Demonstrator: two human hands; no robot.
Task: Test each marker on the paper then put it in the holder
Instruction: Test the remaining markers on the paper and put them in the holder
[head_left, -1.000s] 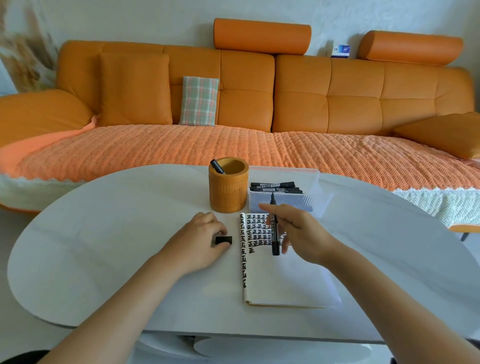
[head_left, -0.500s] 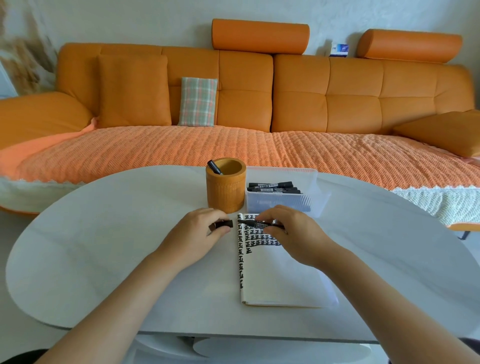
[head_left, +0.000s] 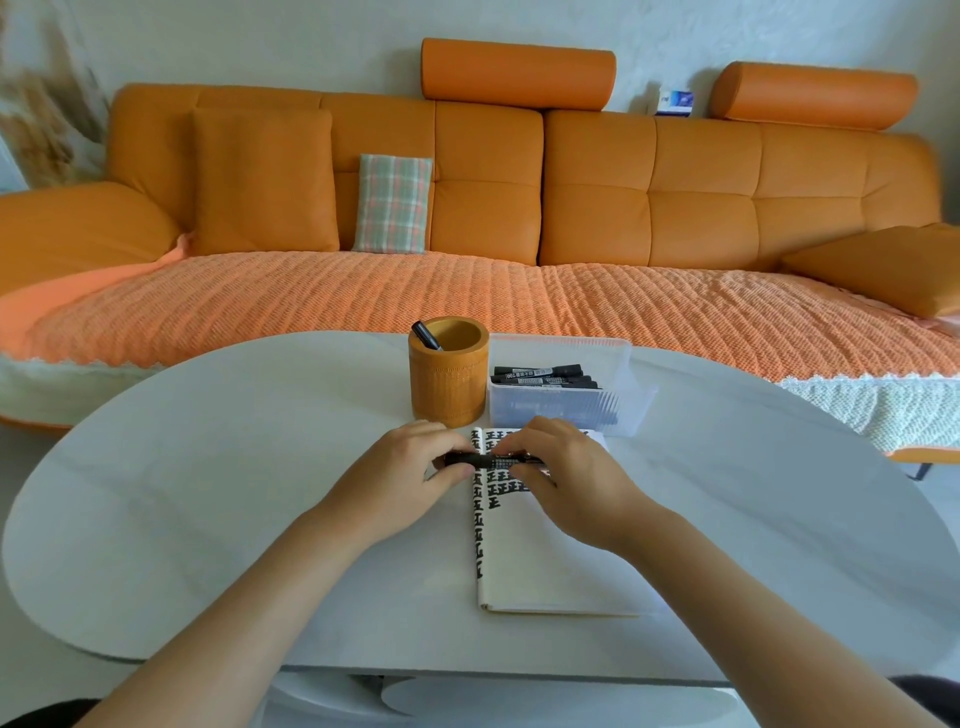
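Hands have closed together since half a second ago: on my feed, the left hand (head_left: 410, 478) and right hand (head_left: 566, 483) each pinch one end of a black marker (head_left: 493, 459), held level just over the top of the scribbled paper (head_left: 545, 566) at frame centre. Behind stand the wooden holder (head_left: 449, 384), a lone marker (head_left: 426, 335) inside, and right of it a clear box (head_left: 566, 413) of spare markers (head_left: 540, 375), on the white table (head_left: 208, 493).

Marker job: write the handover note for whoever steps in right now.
Left hand and right hand both grip the held marker, level over the top of the paper.
Done: rows of test marks on the paper; one stored marker stands in the holder.
Left: put the held marker in the holder, then test the markers lying in the clear box.
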